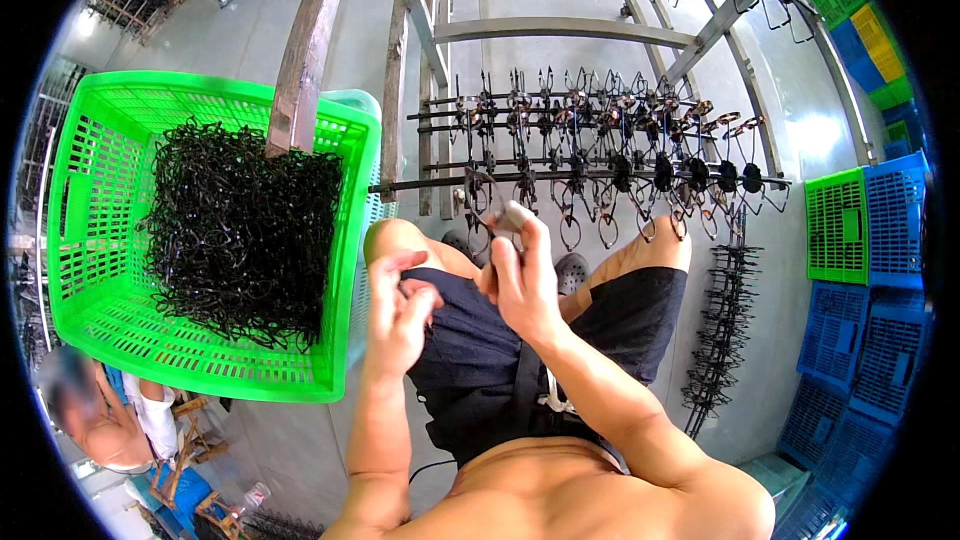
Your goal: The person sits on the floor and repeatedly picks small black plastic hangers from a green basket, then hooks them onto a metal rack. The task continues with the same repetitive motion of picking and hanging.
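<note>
My right hand [527,280] is raised in front of my lap with its fingers pinched together. A grey covering wraps one fingertip. A thin dark wire-like frame [480,185] reaches from those fingertips up to the left part of a black rod [430,182]. Left of it, my left hand [398,315] has curled fingers; a small dark bit shows by them, too unclear to name. Several black wire frames with rounded loops, resembling eyeglass frames [607,230], hang along the rod. Beside my left hand, a green crate [345,340] holds a tangled heap of black frames [240,240].
More loaded rods [560,120] sit behind on a metal rack [570,30]. A wooden bar [305,50] juts over the crate. Blue crates [895,220] and a green one [838,225] are stacked at right. Another loaded rod [722,320] stands nearby. A person [110,410] sits at lower left.
</note>
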A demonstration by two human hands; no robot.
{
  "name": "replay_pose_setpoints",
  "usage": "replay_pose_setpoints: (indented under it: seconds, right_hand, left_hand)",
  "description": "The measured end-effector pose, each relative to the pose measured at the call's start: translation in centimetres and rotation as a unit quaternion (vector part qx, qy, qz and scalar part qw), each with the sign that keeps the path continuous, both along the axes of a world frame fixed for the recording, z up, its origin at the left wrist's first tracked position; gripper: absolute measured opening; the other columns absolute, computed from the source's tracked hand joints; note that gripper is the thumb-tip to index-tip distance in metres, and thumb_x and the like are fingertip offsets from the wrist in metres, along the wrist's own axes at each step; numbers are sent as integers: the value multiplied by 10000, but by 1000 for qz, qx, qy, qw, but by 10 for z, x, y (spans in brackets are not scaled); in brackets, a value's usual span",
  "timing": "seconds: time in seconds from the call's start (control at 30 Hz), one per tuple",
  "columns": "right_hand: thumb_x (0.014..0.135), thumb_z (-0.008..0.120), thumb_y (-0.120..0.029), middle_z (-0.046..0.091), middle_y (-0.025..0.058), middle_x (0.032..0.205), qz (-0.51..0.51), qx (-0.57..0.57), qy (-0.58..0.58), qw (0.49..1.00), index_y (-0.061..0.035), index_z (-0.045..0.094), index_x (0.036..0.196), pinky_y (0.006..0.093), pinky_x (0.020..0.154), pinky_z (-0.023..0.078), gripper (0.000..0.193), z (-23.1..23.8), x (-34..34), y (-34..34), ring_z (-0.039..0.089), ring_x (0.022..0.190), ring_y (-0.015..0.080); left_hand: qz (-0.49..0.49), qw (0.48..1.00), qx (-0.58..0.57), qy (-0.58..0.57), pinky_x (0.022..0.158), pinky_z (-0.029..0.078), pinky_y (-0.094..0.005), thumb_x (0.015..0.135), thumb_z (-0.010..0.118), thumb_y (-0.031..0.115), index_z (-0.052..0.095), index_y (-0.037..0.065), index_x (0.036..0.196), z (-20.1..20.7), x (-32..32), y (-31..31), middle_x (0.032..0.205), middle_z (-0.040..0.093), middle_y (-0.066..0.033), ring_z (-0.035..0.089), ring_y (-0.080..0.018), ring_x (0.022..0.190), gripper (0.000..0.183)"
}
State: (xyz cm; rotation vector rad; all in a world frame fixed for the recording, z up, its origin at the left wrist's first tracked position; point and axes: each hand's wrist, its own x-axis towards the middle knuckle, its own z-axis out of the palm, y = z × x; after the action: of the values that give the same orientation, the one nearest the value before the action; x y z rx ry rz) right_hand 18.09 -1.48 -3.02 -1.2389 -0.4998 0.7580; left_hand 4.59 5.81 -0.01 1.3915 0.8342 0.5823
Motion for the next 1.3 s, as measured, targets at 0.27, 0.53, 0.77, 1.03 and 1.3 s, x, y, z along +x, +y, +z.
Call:
replay_pose_setpoints:
  seconds: [0.27, 0.53, 0.77, 1.03, 1.3]
  right_hand:
    - [942, 409, -68, 567, 109, 975, -99, -72, -68, 990, -23, 336, 1166, 212, 409, 363, 240, -23, -13, 43, 448, 484, 66]
    - [910, 488, -93, 577, 105, 793, -152, -99, -125, 976, 14, 407, 1072, 285, 617, 466, 210, -20, -17, 67, 565, 665, 159]
    - [848, 561, -91, 529, 148, 1006, -147, -118, -349, 918, -20, 399, 1198, 310, 658, 458, 392, -5, -7, 41, 520, 758, 178]
    - [829, 595, -44, 641, 127, 923, 90, -157, -268, 946, 0, 601, 1049, 276, 714, 500, 225, 22, 10, -27, 649, 774, 183]
    - [936, 457, -85, 569, 27, 844, -180, 73, 41, 980, -62, 437, 1012, 174, 406, 337, 82, -27, 18, 11, 415, 489, 36]
  left_hand:
    - [-42, 988, -149, 1, 918, 442, -344, 803, 368, -89, 409, -29, 1147, -24, -82, 24, 1131, 539, -182, 570, -237, 1039, 351]
    - [-4, 977, -197, 79, 823, 529, -339, 895, 450, 1, 520, -17, 998, -34, -108, 24, 953, 588, -119, 615, -214, 926, 126]
    - [82, 961, -231, -127, 802, 547, -337, 900, 474, 14, 517, -3, 969, 1, -53, 29, 947, 588, -101, 625, -247, 926, 83]
    - [18, 958, -222, -179, 634, 579, -307, 902, 495, 116, 479, 10, 1096, 32, -7, 25, 1128, 564, -161, 642, -279, 880, 222]
    - [270, 901, 106, 323, 609, 485, -282, 843, 596, 251, 504, -16, 1085, -85, -130, 187, 914, 590, -83, 577, -155, 712, 372]
